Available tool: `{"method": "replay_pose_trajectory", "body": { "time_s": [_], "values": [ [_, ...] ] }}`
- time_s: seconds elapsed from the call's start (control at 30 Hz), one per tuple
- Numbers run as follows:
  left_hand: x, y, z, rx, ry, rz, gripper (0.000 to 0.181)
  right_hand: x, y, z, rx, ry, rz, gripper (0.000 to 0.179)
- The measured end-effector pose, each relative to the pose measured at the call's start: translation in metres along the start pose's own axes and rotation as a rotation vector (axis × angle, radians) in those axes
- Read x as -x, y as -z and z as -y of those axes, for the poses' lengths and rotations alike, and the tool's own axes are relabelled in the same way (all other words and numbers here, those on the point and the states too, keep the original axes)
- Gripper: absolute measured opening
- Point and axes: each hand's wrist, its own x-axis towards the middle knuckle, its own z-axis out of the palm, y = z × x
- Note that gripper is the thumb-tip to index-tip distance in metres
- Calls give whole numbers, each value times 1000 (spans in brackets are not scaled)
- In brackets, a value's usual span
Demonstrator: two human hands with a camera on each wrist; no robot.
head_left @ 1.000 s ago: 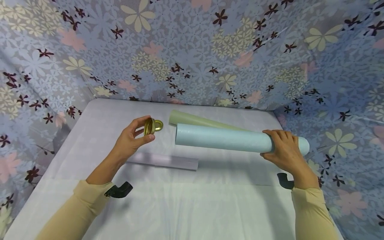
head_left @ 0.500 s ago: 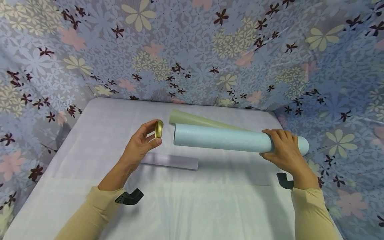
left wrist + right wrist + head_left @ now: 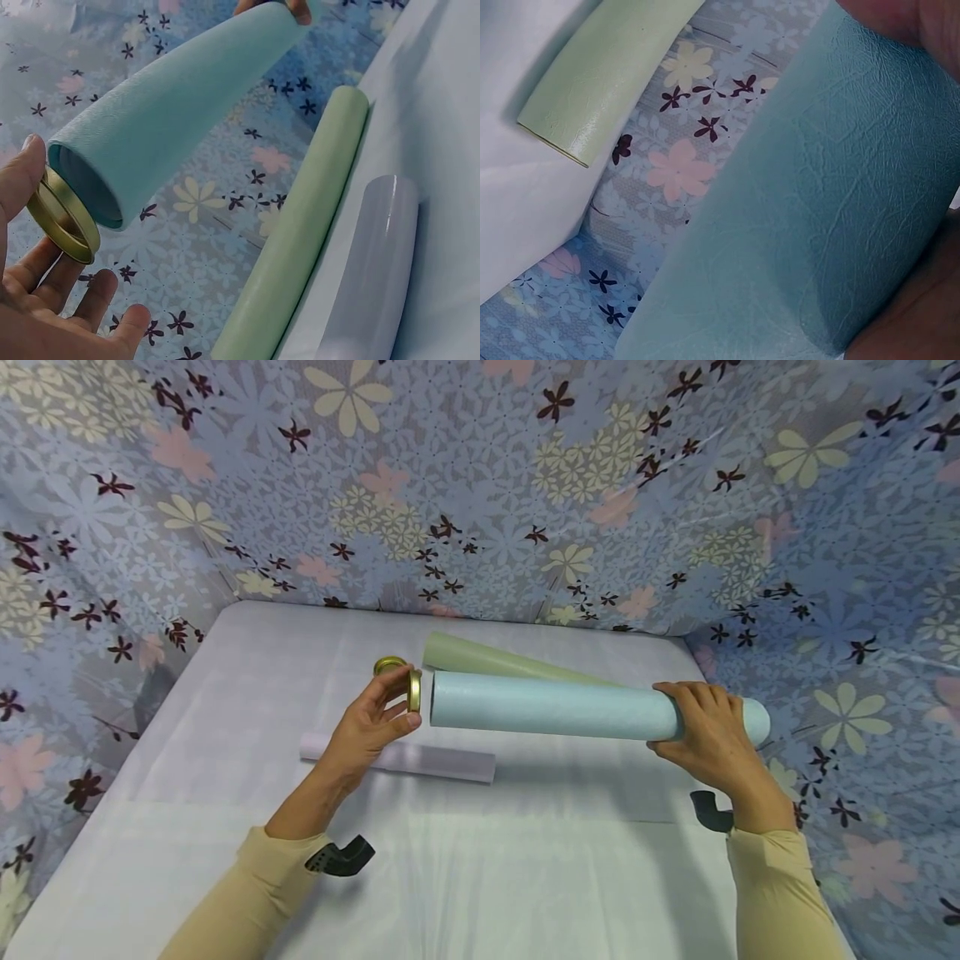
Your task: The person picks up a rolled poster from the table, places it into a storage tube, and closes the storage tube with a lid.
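My left hand point(image 3: 367, 722) pinches a round gold cap point(image 3: 414, 692) by its rim, between thumb and fingers. The cap stands on edge, just left of the open end of a light blue tube point(image 3: 555, 703). In the left wrist view the cap point(image 3: 64, 217) lies close to the tube's rim, slightly askew; whether they touch I cannot tell. My right hand point(image 3: 705, 727) grips the tube near its far right end and holds it roughly level above the table. A second round gold piece point(image 3: 387, 661) sits behind my left fingers, partly hidden by them.
On the white-covered table point(image 3: 480, 877) a green tube point(image 3: 487, 656) lies behind the blue one, partly covered by it. A pale lilac tube point(image 3: 450, 762) lies nearer, crossed by my left hand. Flowered cloth point(image 3: 480, 485) hangs at the back and sides.
My left hand has carried the gold cap to the right, up to the blue tube's open end, and turned it edge-on. The right hand and tube have barely moved.
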Motion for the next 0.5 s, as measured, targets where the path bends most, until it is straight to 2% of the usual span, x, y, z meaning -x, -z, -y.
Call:
{"method": "replay_pose_trajectory", "body": {
  "time_s": [0.5],
  "values": [
    [1, -3, 8, -16, -11, 23, 67, -1, 1, 6, -1, 44, -17, 83]
  ]
}}
